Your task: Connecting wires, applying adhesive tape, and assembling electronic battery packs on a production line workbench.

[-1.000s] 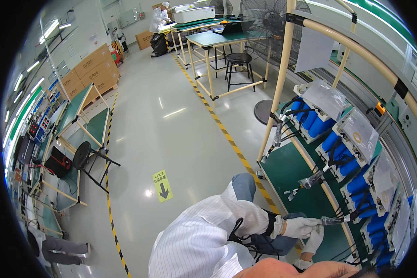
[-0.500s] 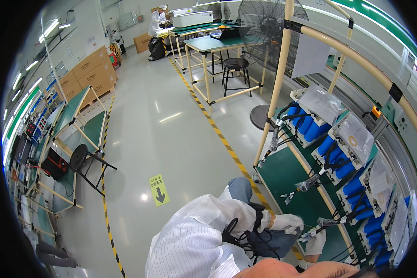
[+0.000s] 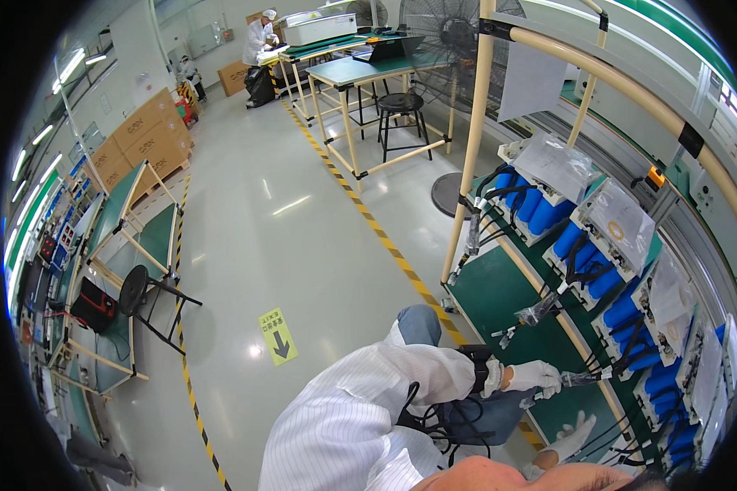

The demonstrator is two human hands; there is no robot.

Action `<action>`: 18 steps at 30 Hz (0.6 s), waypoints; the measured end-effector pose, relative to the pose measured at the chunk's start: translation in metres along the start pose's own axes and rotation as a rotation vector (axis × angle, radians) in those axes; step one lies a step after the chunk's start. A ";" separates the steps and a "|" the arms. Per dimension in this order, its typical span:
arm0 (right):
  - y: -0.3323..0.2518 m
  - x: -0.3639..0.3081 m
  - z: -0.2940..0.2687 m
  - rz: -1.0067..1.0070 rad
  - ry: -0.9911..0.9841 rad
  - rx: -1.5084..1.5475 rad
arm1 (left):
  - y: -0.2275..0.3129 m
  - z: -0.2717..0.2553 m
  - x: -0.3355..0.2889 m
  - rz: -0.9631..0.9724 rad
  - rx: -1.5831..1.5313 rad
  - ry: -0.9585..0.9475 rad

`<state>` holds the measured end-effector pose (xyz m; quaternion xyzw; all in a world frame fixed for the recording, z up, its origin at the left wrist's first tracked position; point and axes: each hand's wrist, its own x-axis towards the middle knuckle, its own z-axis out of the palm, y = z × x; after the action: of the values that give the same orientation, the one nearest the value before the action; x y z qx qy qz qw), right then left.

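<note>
My left hand (image 3: 535,377), in a white glove, is closed around the end of a black cable (image 3: 580,379) wrapped in clear plastic. The cable runs to one of the battery modules with blue cells (image 3: 630,334) lined up on the green rack. Pale connector ends (image 3: 529,401) hang just below that hand. Lower and to the right, my gloved right hand (image 3: 571,438) has its fingers spread and nothing in them, above the lower green shelf (image 3: 499,299) beside several thin black cables.
Another plastic-wrapped cable (image 3: 539,311) hangs over the shelf. A cream pipe post (image 3: 471,147) rises at the rack's corner, with a large fan (image 3: 458,49) behind it. Black stools (image 3: 401,102) stand by a green workbench (image 3: 360,72). A person in white (image 3: 259,39) is far off.
My right hand has come away from the cable end and spread its fingers. The left hand has shifted up and right along the cable. My view has turned slightly.
</note>
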<state>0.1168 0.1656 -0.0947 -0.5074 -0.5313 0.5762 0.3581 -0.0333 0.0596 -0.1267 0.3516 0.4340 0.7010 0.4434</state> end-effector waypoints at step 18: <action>0.058 0.013 0.037 0.152 -0.756 0.055 | 0.001 0.030 -0.036 0.015 -0.617 0.066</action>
<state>0.0851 0.1580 -0.1568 -0.2871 -0.5710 0.7617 0.1068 0.0058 0.0345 -0.1182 0.1807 0.2123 0.8139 0.5097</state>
